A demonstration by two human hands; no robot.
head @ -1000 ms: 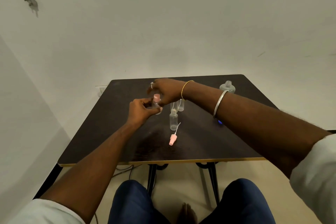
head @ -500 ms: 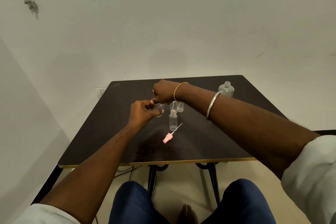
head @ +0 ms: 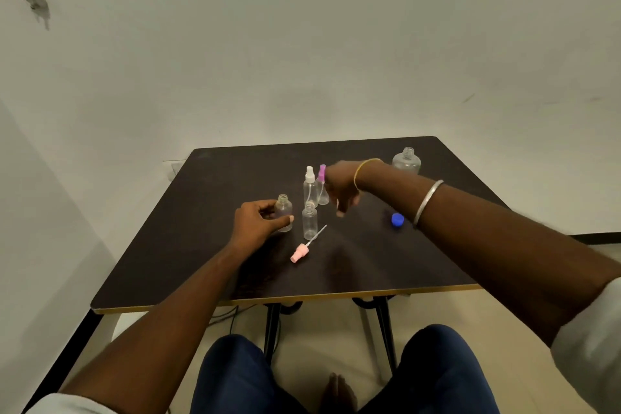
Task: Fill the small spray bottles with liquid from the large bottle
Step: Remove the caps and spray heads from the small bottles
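My left hand grips a small clear bottle that stands on the dark table with its neck open. My right hand hovers just right of the bottle group. Its fingers curl downward and are blurred, closed round that bottle's pink sprayer top, which is mostly hidden. Another open small bottle stands beside a loose pink sprayer top lying flat. Behind them stand a white-capped spray bottle and a purple-capped one. The large clear bottle stands uncapped at the far right.
A blue cap lies on the table under my right forearm. The table's near edge runs above my knees. White walls close in behind and to the left.
The pink sprayer top came off the bottle in my left hand. My right hand lifted away to the right, uncovering the two capped bottles. My left hand lowered its bottle to the table.
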